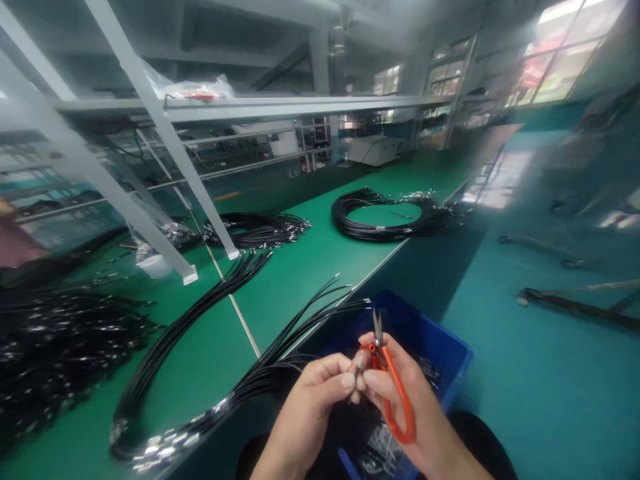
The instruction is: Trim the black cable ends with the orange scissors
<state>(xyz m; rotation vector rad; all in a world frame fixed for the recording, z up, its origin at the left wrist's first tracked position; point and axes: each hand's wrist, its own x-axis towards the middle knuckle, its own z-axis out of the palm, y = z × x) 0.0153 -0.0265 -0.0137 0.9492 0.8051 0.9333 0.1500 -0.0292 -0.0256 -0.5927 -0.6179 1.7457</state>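
Note:
My right hand point(407, 387) is wrapped round a pair of scissors point(400, 393) with orange handles, their short metal blades pointing up and slightly parted. Its thumb and fingertips meet those of my left hand point(317, 397), which is closed in a pinch. Between the fingertips sits a small, pale piece, too blurred to name. Both hands are above a blue bin point(453, 353) with small clear and metallic bits inside. Just left of them, a bundle of black cables point(175, 333) curves across the green table point(300, 293), its ends poking out over the table's edge.
Further along the table lie two coiled cable bundles, one on the right point(345, 220) and one on the left point(245, 230). A dark heap of cables point(65, 353) fills the left side. White shelf posts point(165, 133) rise from the tabletop. A white box point(373, 151) stands behind.

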